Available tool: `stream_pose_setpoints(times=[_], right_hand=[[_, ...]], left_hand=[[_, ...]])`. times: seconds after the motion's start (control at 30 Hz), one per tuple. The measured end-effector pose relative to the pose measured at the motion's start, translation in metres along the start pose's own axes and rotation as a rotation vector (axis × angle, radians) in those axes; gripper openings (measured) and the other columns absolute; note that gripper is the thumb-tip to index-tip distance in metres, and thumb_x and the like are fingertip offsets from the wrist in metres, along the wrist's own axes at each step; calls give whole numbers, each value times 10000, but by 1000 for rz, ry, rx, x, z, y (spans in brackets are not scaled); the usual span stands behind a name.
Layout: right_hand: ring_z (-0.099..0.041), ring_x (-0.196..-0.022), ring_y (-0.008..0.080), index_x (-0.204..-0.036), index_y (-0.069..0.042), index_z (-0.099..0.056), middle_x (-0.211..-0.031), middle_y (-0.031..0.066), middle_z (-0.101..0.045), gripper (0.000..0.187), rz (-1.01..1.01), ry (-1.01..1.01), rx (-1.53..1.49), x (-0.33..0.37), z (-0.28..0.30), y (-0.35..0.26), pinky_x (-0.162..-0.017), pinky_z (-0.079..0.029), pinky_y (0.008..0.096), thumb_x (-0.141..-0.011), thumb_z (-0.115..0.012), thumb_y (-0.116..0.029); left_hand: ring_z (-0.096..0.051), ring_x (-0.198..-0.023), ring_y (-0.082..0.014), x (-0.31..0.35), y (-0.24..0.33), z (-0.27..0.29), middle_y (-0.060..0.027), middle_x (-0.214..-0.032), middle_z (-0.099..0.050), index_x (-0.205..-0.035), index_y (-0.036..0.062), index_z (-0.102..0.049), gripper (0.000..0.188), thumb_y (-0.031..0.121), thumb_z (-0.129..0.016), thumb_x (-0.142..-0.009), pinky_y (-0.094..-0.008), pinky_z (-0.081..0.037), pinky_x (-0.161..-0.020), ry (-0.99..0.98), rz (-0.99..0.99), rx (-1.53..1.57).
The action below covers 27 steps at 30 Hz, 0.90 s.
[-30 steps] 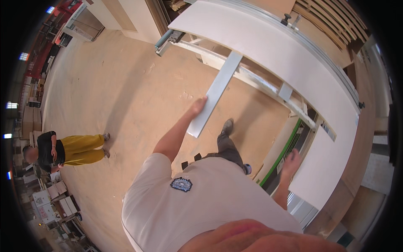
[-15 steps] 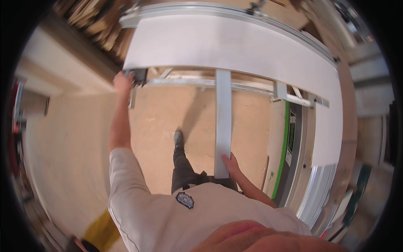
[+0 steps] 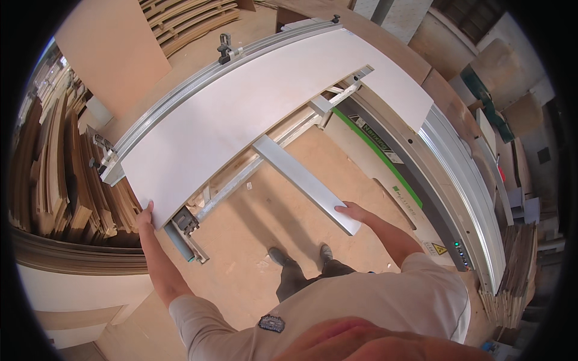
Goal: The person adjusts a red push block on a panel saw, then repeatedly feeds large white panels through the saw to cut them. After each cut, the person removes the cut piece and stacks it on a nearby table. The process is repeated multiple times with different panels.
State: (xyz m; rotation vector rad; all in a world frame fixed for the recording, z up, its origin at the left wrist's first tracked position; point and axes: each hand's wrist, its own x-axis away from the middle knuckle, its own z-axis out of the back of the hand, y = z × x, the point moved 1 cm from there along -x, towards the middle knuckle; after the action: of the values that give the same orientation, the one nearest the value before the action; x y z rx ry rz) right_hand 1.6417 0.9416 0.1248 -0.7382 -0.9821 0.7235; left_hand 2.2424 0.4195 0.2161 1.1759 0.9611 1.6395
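L hand (image 3: pixel 145 219) at white panel's (image 3: pixel 241 114) near L corner, grip can't tell; R hand (image 3: pixel 356 213) nearer grey bar (image 3: pixel 307 184), fingers pinching its free end, long axis angling R away from panel's near edge.

Room beside panel (image 3: pixel 241 111) (grey bar (image 3: pixel 306 183) crosses).

A long flat white board (image 3: pixel 241 111) lies before the person, a straight silver metal fence (image 3: pixel 180 95) along its far edge. Behind the fence lie stacked light-brown wooden slats (image 3: pixel 192 27). The left hand (image 3: pixel 146 215) is at the board's near left corner, just right of thin brown wooden sheets (image 3: pixel 66 174). The right hand (image 3: pixel 354 212) is on the near end of a flat grey metal bar (image 3: pixel 307 183), left of a long grey, green-striped machine body (image 3: pixel 421 177).
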Motion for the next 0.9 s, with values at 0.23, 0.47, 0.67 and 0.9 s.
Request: stream_pose_setpoints(times=[0.23, 0.47, 0.67, 0.9], right_hand=[[-636, -1009, 228, -1212, 6, -600, -1091, 144, -645, 459, 368, 522, 62, 18, -32, -82, -879, -521, 352, -912, -693, -329], [-540, -1216, 235, -1366, -42, -470, -1341, 118, -560, 540, -131, -278, -1267, 72, -173, -96, -1025, -451, 390, -966, -647, -357], [-514, -1278, 250, -1391, -69, -470, -1374, 83, -545, 485, -284, -236, -1469, 142, -207, -73, -1088, -427, 405, -985, -613, -293], [-543, -1253, 253, -1387, -54, -473, -1369, 97, -553, 452, -295, -180, -1456, 167, -195, -24, -1067, -452, 403, -996, -593, -246]], left_hand=[[-667, -911, -252, 219, -91, 50, -148, -1050, -690, -1129, -114, -617, 442, 255, -736, -918, -413, -555, -779, -13, 130, 152], [-635, -747, -169, 438, -182, 85, -99, -928, -652, -1064, -42, -577, 364, 258, -724, -919, -318, -533, -592, 46, 333, 305], [-543, -501, -143, 529, -275, 94, -50, -699, -609, -930, -29, -613, 445, 413, -672, -936, -298, -362, -401, 109, 466, 17], [-642, -918, -376, 518, -252, 108, -221, -1024, -649, -1076, -85, -589, 626, 507, -681, -893, -464, -540, -759, 329, 29, -1075]])
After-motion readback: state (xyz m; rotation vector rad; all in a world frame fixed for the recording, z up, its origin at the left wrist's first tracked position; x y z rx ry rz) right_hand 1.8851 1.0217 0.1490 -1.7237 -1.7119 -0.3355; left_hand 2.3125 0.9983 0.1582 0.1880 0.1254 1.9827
